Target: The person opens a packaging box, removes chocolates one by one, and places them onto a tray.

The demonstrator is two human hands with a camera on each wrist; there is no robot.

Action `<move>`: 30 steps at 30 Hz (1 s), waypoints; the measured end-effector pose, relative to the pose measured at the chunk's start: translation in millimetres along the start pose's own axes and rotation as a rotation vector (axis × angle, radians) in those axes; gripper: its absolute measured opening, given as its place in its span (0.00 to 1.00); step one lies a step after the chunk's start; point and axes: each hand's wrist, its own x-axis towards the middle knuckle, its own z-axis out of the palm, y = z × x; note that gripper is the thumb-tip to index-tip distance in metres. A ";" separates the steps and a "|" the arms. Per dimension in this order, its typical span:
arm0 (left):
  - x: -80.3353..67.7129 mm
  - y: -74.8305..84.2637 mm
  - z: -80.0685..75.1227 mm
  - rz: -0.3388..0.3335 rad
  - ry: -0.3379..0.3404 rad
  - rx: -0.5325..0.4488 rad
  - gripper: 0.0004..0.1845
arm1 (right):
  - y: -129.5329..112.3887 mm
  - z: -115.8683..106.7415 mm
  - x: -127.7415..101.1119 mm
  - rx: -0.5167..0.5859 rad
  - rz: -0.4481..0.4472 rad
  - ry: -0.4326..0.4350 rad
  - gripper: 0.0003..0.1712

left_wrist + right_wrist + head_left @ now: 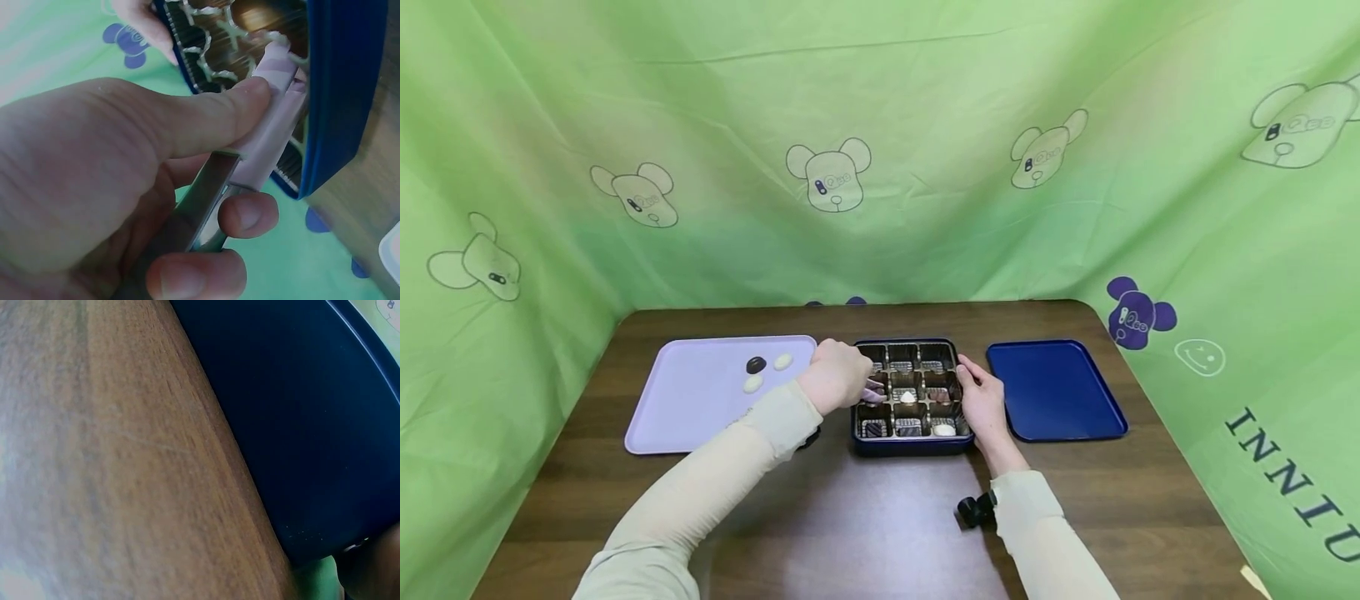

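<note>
Tongs (pixel 262 134) sit pinched in the left hand (pixel 835 377), tips inside the box (pixel 910 396) just ahead. Right hand (pixel 981 400) lies flat against the box's side. Chocolates (pixel 908 397) look fragile (grip their sides gently).

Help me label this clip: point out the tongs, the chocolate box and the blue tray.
tongs (pixel 272 134), left wrist view, on the lilac-tipped arm under the thumb.
chocolate box (pixel 912 447), head view, on its near blue wall.
blue tray (pixel 1052 387), head view, on its bare middle.
</note>
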 end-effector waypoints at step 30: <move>-58.5 -66.7 18.5 -0.094 0.329 -0.218 0.10 | 1.3 1.2 1.1 0.004 -0.012 0.012 0.23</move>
